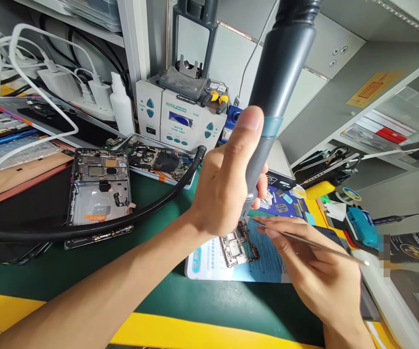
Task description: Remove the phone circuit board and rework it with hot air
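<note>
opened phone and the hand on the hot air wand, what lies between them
In the head view, a black hose runs across the green mat between the opened phone and the left hand gripping the wand.

Bare forearms — no sleeves, gloves or rings; short, trimmed nails.

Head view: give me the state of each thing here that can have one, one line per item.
Left hand: closed around the hot-air handle.
Hot-air handle: held tilted, nozzle end down over the circuit board.
Right hand: gripping the tweezers.
Tweezers: tips pointed at the circuit board; contact unclear.
Circuit board: bare, lying flat on the blue mat.
Phone: back cover off, internals exposed.
Rework station: display lit.
</note>
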`<state>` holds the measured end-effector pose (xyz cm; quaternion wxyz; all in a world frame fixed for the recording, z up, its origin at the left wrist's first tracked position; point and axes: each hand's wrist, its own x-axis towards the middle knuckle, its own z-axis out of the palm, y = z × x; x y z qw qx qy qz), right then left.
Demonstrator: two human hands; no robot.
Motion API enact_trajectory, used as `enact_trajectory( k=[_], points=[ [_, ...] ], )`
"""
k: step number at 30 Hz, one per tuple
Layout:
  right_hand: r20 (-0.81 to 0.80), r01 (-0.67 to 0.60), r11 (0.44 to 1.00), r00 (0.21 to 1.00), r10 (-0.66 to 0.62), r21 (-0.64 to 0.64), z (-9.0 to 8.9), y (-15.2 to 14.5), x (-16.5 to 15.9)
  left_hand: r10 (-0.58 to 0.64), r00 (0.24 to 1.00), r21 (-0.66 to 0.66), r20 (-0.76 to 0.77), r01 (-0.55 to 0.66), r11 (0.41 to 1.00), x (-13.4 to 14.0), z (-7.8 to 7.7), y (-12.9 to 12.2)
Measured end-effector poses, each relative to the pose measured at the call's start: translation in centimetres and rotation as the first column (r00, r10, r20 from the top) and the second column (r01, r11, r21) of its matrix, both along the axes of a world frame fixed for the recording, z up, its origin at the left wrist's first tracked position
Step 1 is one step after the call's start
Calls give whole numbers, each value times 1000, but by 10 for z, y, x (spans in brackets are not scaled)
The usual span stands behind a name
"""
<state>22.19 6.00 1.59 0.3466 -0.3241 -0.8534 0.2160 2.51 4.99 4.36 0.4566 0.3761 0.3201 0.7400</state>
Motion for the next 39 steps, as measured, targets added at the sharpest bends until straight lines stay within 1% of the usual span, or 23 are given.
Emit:
enact_trajectory(
  k=[2,3,4,6,7,8,9,13,16,25,30,35,39],
  points=[
    [-38,110,989,993,-115,-102,1,3,0,1,1000,-9,-7,-1,1000,0,0,0],
    [-62,145,971,985,-159,-190,1,5,0,-2,1000,-10,-5,2,1000,0,0,-1],
    [-102,157,938,975,-197,-308,0,8,0,-4,1000,-9,0,4,1000,0,0,-1],
    [-210,112,828,940,-267,-550,-3,13,-1,-4,1000,-8,3,4,1000,0,1,-1],
    [-257,69,771,921,-294,-633,-5,16,-1,-2,1000,-9,4,2,1000,0,1,-1],
    [-292,29,728,905,-310,-685,-8,19,-2,0,1000,-11,3,0,1000,0,1,-2],
    [-312,0,703,896,-315,-711,-10,21,-2,2,1000,-12,2,-2,1000,0,1,-2],
    [-332,-50,668,894,-302,-742,-14,25,-6,9,1000,-10,-1,-9,1000,-1,1,-2],
    [-348,-65,665,887,-303,-744,-15,26,-6,9,1000,-10,1,-9,1000,0,1,-2],
    [-303,-42,643,904,-302,-765,-14,27,-2,-5,999,-39,35,7,999,-1,-1,-2],
    [-289,-45,634,914,-286,-772,-11,26,-1,-11,999,-53,42,13,998,-2,0,-1],
    [-260,-48,614,929,-262,-788,-4,23,0,-25,998,-35,52,27,999,-2,-1,-2],
    [-289,-57,626,917,-276,-777,-3,22,1,-8,999,-23,52,9,1000,0,0,-2]
  ],
)
